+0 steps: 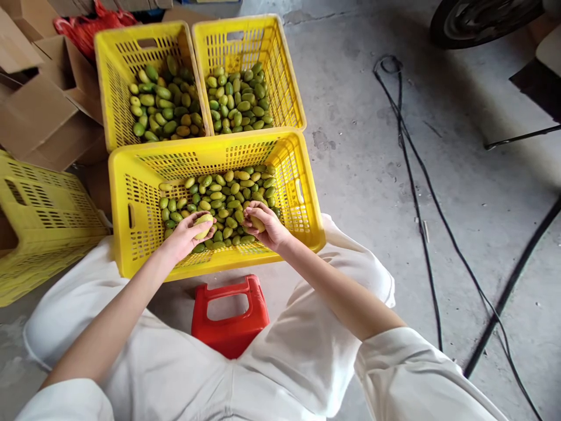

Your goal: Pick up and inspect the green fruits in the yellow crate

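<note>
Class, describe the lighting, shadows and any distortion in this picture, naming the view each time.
Head view: soft light, mild sheen on the red stool; head view: shadow on the floor below the wheel; head view: right sleeve looks stretched towards the corner, like wide-lens distortion.

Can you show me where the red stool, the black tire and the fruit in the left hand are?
Red stool [228, 332]: head view, on its front panel.
Black tire [465, 42]: head view, on its lower edge.
Fruit [203, 226] in the left hand [186, 237]: head view, on its middle.
</note>
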Motion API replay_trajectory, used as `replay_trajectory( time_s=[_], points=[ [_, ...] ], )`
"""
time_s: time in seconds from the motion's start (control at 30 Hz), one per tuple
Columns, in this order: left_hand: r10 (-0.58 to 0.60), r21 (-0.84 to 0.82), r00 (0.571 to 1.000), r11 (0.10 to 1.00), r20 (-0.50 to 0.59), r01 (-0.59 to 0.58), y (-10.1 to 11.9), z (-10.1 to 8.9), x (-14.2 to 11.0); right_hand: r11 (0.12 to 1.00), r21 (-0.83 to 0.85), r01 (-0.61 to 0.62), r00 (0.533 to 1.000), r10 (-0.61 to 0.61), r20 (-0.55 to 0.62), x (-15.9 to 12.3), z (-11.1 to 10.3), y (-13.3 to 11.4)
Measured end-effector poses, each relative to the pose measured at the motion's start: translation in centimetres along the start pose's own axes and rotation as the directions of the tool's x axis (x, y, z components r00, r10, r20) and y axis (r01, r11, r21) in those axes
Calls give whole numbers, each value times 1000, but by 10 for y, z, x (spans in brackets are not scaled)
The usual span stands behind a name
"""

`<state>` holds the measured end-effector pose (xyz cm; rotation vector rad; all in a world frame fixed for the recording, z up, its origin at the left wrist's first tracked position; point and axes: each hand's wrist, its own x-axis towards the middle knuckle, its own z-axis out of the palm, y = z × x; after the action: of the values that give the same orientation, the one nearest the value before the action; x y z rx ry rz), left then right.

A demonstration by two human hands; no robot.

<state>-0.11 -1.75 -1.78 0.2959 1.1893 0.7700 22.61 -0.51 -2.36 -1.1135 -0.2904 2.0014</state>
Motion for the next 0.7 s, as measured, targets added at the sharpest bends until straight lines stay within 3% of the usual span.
replay_trajectory(
  time_s=[0.13, 0.27, 0.47, 0.57, 0.7],
  points=[
    [-77, 91, 996, 993, 41, 73, 1, 5, -5, 996, -86, -36, 996, 43, 78, -3, 3, 0],
    [-64, 123, 998, 990, 14, 62, 1, 7, -7, 992, -124, -26, 996, 37, 87, -6, 4, 1],
    [32, 72, 999, 997, 4, -32, 7, 9, -7, 992, -116, -45, 998, 51, 48, -4, 3, -3],
    [7, 36, 1000, 999, -14, -7, 9, 9, -5, 999, -41, -28, 999, 29, 43, -1, 4, -3],
    [-52, -65, 992, 997, -115, 45, 11, 11, -2, 999, 13, -31, 998, 30, 50, -1, 7, 0]
  ],
)
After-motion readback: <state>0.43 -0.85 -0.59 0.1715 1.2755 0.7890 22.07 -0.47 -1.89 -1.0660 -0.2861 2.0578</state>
